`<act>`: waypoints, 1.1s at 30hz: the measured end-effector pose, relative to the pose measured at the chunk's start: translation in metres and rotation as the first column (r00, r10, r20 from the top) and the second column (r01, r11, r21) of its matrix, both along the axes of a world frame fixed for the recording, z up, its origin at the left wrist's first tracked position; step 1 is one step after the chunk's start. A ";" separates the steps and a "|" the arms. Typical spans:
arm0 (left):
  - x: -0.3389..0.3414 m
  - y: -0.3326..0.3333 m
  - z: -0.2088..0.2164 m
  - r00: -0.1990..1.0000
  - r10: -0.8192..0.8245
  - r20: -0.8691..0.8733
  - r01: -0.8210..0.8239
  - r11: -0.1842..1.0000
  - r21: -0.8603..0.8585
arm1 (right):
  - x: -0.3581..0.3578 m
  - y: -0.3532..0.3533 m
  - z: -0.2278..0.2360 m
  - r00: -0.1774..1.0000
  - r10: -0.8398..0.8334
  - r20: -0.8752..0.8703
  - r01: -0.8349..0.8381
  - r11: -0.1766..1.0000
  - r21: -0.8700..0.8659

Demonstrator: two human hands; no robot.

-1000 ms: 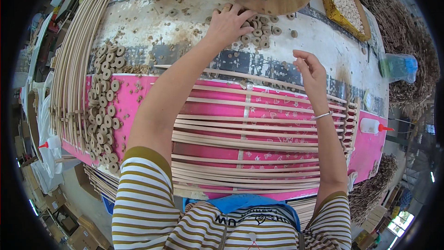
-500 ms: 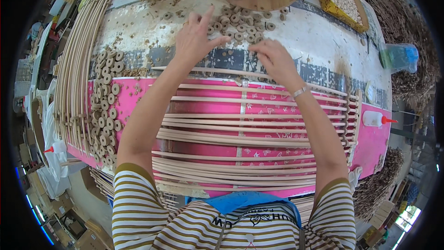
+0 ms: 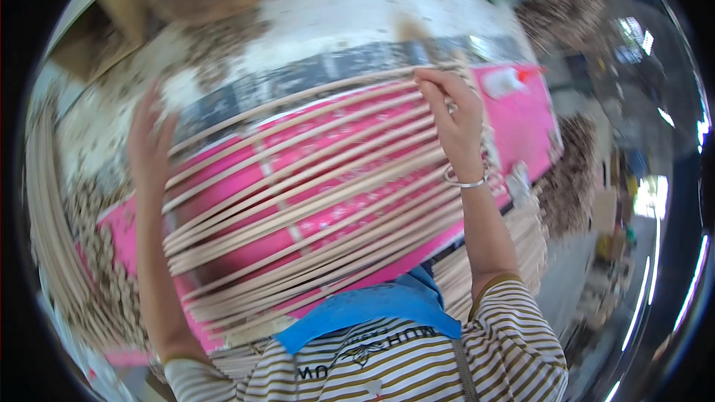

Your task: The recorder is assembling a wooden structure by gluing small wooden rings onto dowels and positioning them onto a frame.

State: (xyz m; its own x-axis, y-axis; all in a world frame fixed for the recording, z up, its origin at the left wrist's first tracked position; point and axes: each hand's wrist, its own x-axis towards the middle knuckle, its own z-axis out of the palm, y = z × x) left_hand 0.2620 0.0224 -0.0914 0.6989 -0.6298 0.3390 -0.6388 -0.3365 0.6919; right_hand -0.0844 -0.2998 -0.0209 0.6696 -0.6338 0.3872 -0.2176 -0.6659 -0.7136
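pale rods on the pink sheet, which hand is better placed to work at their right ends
Likely the right hand: it is near the right ends of the pale rods, close to the farthest one. The left hand, blurred with fingers spread, is over by their left ends.

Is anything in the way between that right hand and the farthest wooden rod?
Nothing visible stands between them: the right hand is at the farthest rod, near its right end, though blur hides whether they touch. The white bottle lies farther right, out of the way.
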 end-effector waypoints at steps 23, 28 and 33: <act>-0.213 -0.001 0.007 0.982 -0.114 0.154 0.057 0.943 0.329 | -0.102 -0.222 -0.095 0.881 -0.448 0.149 0.322 0.801 0.504; -0.174 -0.035 -0.017 0.970 -0.025 0.242 -0.043 0.962 0.270 | 0.008 -0.081 -0.019 0.998 0.016 0.057 -0.039 0.895 0.444; -0.134 -0.052 -0.026 0.948 0.064 0.313 -0.160 0.943 0.292 | 0.115 0.028 -0.001 0.863 0.496 -0.096 -0.434 0.826 0.360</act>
State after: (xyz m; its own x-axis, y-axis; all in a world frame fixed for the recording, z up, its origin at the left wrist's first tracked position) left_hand 0.1279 -0.0293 -0.1171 0.6695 -0.6599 0.3410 -0.7426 -0.5843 0.3273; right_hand 0.0305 -0.2715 -0.0220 0.9531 -0.2953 0.0669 -0.0825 -0.4660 -0.8809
